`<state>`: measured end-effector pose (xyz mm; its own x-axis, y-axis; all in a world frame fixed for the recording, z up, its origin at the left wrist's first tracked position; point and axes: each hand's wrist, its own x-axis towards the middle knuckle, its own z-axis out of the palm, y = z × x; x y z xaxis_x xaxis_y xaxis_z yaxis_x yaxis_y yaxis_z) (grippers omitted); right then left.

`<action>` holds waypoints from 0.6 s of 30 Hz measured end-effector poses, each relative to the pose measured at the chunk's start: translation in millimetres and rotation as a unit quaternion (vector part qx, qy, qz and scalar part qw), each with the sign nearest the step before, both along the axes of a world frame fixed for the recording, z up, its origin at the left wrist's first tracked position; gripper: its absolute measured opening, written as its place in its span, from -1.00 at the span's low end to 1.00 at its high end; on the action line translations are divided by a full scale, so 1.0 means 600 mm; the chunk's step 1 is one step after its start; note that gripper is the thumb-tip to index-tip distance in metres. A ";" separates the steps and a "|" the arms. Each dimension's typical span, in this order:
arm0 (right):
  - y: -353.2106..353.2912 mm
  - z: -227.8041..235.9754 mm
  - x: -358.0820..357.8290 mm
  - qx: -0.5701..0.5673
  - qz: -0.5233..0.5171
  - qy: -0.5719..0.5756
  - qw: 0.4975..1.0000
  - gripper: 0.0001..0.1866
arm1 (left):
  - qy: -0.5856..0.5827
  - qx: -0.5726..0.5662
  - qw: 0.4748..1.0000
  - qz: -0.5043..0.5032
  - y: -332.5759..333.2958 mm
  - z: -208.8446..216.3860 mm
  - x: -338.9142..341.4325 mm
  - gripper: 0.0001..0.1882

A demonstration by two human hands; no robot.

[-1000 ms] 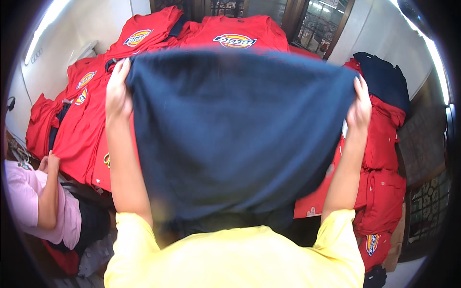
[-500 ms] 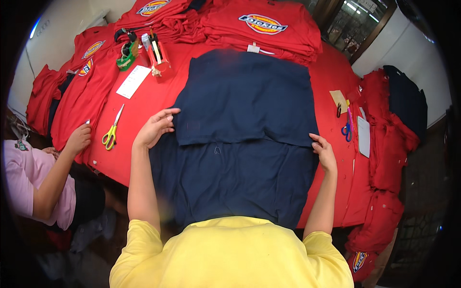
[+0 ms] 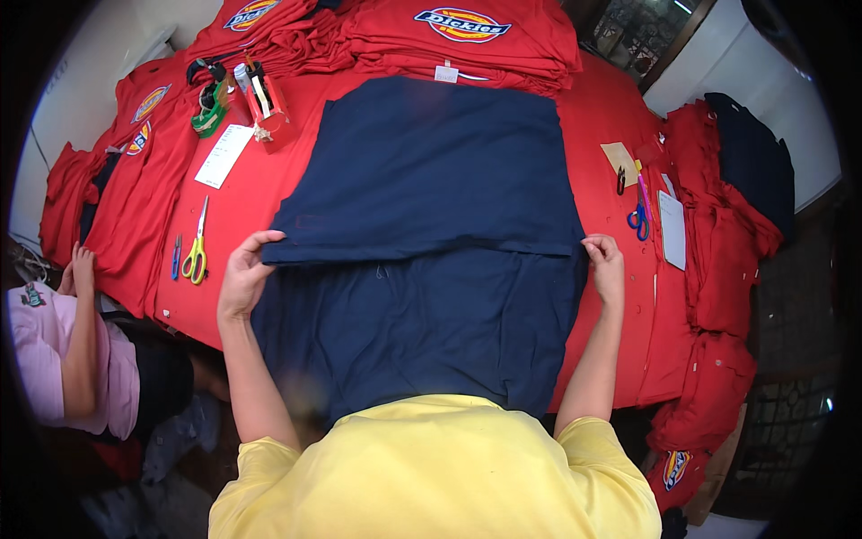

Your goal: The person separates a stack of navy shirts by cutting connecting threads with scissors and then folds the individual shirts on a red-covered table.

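A navy cloth panel (image 3: 440, 171) lies spread in front of me, its near edge running crosswise over more navy cloth (image 3: 431, 323) that hangs toward my body. My left hand (image 3: 247, 274) pinches the panel's near left corner between thumb and fingers. At the near right corner, my right hand (image 3: 606, 265) closes thumb and fingertips on the same panel. Between the hands the edge is slightly lifted, with a dark gap under it. A loose thread (image 3: 383, 271) shows on the lower cloth.
Yellow scissors (image 3: 195, 256), blue snips (image 3: 176, 258) and a paper slip (image 3: 224, 156) lie left on the red-covered table (image 3: 314, 117). Blue scissors (image 3: 639, 220) lie right. Red shirts (image 3: 467, 54) are stacked behind. A person in pink (image 3: 81, 350) is at the left.
My left hand has drawn the panel's corner left and nearer, and my right fingers have closed on the other corner. The co-worker's hand has pulled back; blue snips now lie by the yellow scissors.
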<state>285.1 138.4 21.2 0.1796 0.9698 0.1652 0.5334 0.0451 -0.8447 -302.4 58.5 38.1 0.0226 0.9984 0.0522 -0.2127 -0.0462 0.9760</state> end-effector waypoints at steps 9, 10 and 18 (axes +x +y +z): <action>-0.004 0.010 -0.048 -0.052 0.128 -0.108 0.984 -0.62 | 0.210 0.041 0.973 0.084 0.007 0.038 -0.005 -0.69; 0.000 0.006 -0.035 -0.038 0.125 -0.105 0.986 -0.65 | 0.241 0.062 0.965 0.088 0.012 0.044 -0.005 -0.71; 0.069 0.046 -0.011 -0.011 0.122 0.314 0.942 -0.89 | 0.028 0.061 0.982 0.179 0.064 0.079 -0.017 -0.82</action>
